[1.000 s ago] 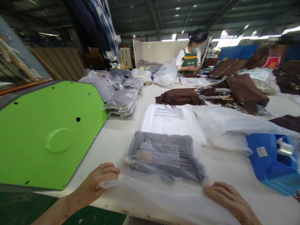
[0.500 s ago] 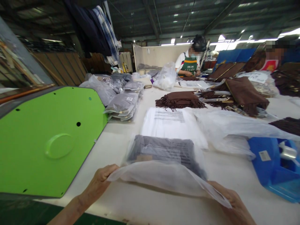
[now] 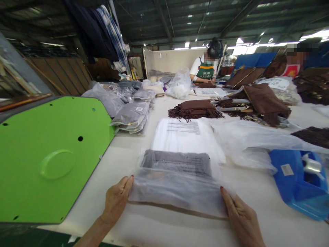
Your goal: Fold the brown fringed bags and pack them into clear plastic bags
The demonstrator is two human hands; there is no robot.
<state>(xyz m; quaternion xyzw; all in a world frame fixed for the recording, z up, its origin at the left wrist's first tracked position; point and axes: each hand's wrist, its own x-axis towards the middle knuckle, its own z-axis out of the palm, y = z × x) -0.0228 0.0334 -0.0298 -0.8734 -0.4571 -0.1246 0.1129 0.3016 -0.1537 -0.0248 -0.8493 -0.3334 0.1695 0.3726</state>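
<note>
A frosted plastic bag (image 3: 177, 192) with a dark grey fabric item (image 3: 177, 161) inside lies on the white table in front of me. My left hand (image 3: 117, 199) pinches the left side of the bag's near flap, thumb along the edge. At the flap's right side, my right hand (image 3: 241, 216) grips the plastic, its thumb on top. The flap is folded over the near part of the grey item and partly veils it. Under and beyond this bag sits a stack of white printed plastic bags (image 3: 185, 133).
To the left stands a bright green panel (image 3: 59, 151) beside a pile of filled grey bags (image 3: 131, 115). Brown fringed bags (image 3: 195, 108) lie farther back. A blue tape dispenser (image 3: 295, 181) and loose clear plastic (image 3: 239, 140) are at the right. Beyond the table, a person in a green apron (image 3: 205, 70) works.
The bag's near flap, raised and bowed open before, now lies folded flat over the grey item. Both hands have moved with its edges, the right one inward.
</note>
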